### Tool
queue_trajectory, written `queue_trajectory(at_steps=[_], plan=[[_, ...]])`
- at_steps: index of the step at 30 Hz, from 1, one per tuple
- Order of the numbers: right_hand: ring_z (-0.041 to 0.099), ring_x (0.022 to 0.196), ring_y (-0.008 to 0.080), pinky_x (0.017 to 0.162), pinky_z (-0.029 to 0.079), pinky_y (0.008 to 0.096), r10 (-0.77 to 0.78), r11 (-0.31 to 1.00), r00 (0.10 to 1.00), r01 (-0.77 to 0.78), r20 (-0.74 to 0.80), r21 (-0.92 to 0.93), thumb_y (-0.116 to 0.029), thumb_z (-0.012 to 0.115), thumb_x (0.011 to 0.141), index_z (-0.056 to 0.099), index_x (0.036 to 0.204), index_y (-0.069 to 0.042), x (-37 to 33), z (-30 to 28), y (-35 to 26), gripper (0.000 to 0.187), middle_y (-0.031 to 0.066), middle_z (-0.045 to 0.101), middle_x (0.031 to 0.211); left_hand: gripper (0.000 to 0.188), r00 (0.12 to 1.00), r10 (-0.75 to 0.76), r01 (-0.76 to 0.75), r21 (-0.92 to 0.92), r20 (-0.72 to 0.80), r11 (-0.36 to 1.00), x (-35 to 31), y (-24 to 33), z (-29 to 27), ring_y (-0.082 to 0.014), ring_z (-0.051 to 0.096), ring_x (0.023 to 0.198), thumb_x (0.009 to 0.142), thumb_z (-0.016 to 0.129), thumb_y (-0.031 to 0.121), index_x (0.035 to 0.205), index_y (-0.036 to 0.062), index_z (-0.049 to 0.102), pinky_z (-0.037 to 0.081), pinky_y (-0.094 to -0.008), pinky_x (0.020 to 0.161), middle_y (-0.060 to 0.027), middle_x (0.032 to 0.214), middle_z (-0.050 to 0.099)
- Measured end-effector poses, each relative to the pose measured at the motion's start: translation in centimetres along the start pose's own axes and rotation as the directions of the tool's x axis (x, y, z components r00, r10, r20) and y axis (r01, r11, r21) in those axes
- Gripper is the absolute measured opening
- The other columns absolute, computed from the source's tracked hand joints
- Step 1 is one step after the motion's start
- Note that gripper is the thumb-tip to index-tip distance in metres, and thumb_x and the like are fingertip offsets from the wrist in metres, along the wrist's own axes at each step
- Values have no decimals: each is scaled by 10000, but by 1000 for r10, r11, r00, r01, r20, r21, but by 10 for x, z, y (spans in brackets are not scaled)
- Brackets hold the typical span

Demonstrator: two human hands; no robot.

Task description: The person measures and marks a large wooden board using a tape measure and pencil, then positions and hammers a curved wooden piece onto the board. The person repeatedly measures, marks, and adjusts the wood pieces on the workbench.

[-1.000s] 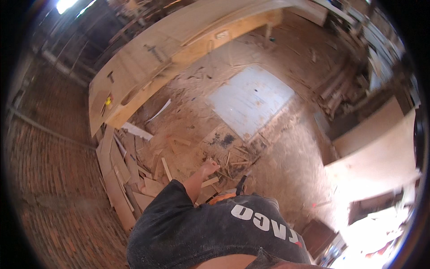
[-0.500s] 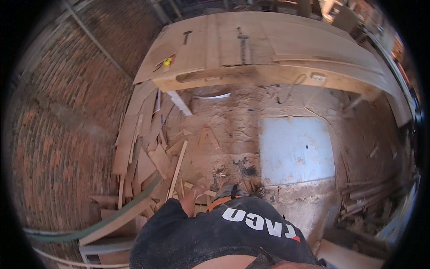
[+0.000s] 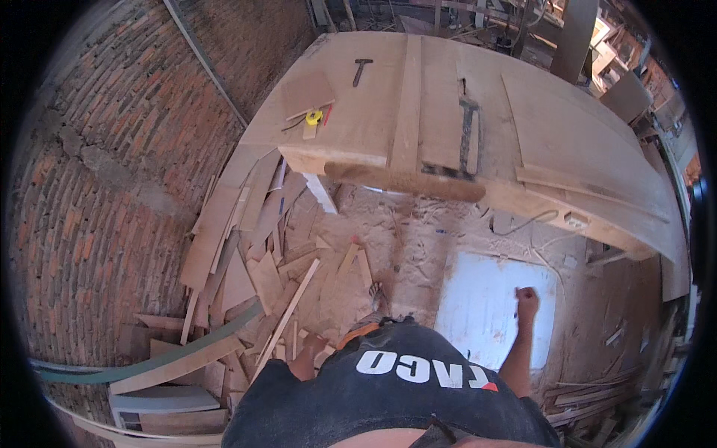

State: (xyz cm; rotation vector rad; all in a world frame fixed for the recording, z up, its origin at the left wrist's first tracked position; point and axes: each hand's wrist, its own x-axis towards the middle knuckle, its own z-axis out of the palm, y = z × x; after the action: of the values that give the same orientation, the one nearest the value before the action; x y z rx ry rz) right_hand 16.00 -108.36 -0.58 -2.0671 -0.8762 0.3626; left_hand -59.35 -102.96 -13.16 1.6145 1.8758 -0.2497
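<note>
My right hand is out over a pale blue-white sheet on the dusty floor. Its fingers are curled in, and whatever they may hold is hidden. Low at my left side hangs my left hand, blurred and close to my body, beside a long thin wood strip. Its fingers do not show clearly. On the workbench ahead lie a hammer, a yellow tape measure and a long dark metal bar clamp, all apart from both hands.
Wood offcuts pile up along the brick wall on the left. A curved green-edged strip lies nearer. Below the bench's front edge hangs a cable by a socket. More strips are stacked at the right.
The view has moved nearer the bench, which sits lower and larger. My right arm has come into sight over the pale sheet. My left hand stays low at my side.
</note>
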Motion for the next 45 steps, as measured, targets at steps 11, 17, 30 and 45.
queue_trajectory(at_steps=[11,17,30,45], plan=[[710,743,234,707,558,373,-257,958,925,282,280,-54,-173,795,924,713,871,-3,89,244,-269,196,140,729,808,256,716,-227,-172,-482,-660,859,225,102,-260,-278,722,735,905,727,269,917,17,770,559,-381,680,-143,791,749],[690,765,240,720,540,394,-435,900,813,382,386,208,-204,773,948,703,941,10,245,375,-407,225,140,690,829,233,695,-364,-206,-657,-620,726,278,130,-269,-183,694,728,921,794,225,953,-3,756,555,-356,684,-102,807,744],[704,1031,397,872,589,507,-688,567,261,776,678,276,-216,628,992,723,1152,-106,349,762,-569,216,187,697,1199,257,638,-656,156,-766,-403,623,244,205,-280,-170,691,764,952,786,247,962,-6,744,563,-342,729,-83,816,737],[706,1109,401,913,583,511,-323,859,612,510,722,-48,-316,799,833,653,1305,-42,339,773,-591,565,237,701,1202,288,626,-429,-139,-634,-651,760,465,211,-489,-195,692,837,948,774,265,1026,-11,749,554,-356,776,-113,931,753]])
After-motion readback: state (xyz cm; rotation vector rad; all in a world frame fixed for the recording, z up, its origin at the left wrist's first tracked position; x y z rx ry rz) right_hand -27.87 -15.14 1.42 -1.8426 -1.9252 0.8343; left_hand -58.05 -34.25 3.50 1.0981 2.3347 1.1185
